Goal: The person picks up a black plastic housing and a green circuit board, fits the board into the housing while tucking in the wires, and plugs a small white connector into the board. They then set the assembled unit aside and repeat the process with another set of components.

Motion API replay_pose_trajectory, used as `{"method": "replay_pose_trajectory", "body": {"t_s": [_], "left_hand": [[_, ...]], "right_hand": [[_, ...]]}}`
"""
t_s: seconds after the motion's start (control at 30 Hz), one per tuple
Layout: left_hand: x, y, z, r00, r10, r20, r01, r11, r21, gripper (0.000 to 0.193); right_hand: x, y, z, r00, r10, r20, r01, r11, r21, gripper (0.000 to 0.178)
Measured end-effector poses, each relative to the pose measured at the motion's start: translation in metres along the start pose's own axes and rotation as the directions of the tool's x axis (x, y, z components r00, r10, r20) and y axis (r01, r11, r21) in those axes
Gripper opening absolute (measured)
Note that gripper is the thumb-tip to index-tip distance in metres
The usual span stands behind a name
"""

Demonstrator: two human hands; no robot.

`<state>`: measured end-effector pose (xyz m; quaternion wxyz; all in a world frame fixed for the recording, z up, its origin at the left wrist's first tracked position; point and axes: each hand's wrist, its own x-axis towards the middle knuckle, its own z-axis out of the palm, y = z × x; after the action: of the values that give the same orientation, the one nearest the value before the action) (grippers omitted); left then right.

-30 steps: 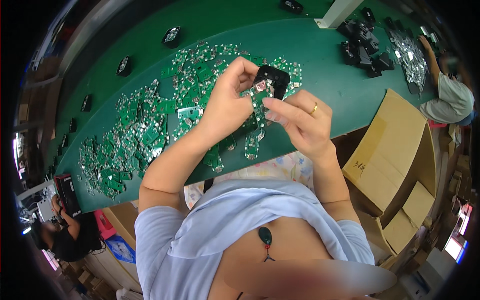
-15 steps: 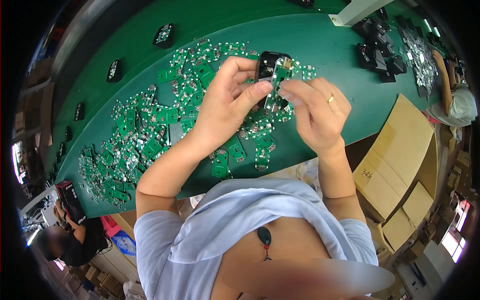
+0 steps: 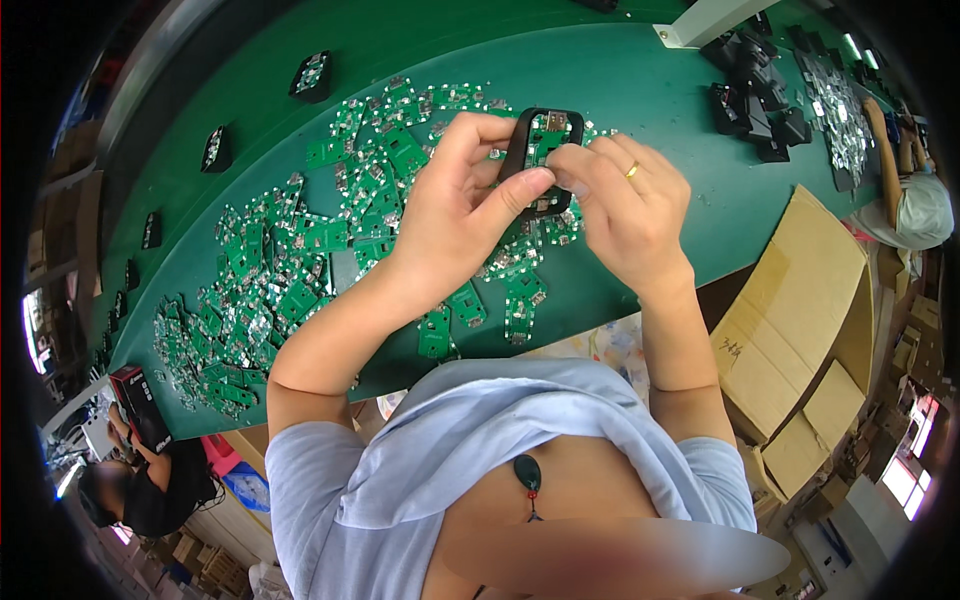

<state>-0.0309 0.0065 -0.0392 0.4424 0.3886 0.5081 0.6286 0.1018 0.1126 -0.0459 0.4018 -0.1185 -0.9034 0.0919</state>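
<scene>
Closest to us are a pale blue shirt and a dark pendant. Beyond them, our left hand is closed around a black plastic housing, held above the green table. A green circuit board sits within its rim, the lower part hidden by our fingers. Our right hand, wearing a gold ring, has thumb and fingers narrowed against the board; we cannot tell whether they pinch or only press. Loose circuit boards spread leftward, and an open cardboard box stands right. Farther off, we see heaped black housings and, across the table, a board-filled housing.
</scene>
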Motion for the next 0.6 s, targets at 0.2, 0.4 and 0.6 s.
{"method": "replay_pose_trajectory", "body": {"t_s": [0.2, 0.4, 0.6], "left_hand": [[0.062, -0.016, -0.032, 0.995, -0.046, -0.090, 0.055, 0.993, 0.102, 0.021], [0.191, -0.042, -0.084, 0.938, -0.093, -0.333, 0.181, 0.953, 0.244, 0.012], [0.263, -0.077, -0.132, 0.951, -0.105, -0.292, 0.276, 0.718, 0.639, 0.020]], "right_hand": [[0.017, 0.024, 0.016, 0.899, 0.438, 0.003, -0.416, 0.852, 0.318, 0.014], [0.045, 0.133, 0.054, 0.862, 0.485, -0.150, -0.507, 0.815, -0.280, 0.055], [0.064, 0.189, 0.079, 0.774, 0.605, 0.185, -0.568, 0.793, -0.220, 0.062]]}}
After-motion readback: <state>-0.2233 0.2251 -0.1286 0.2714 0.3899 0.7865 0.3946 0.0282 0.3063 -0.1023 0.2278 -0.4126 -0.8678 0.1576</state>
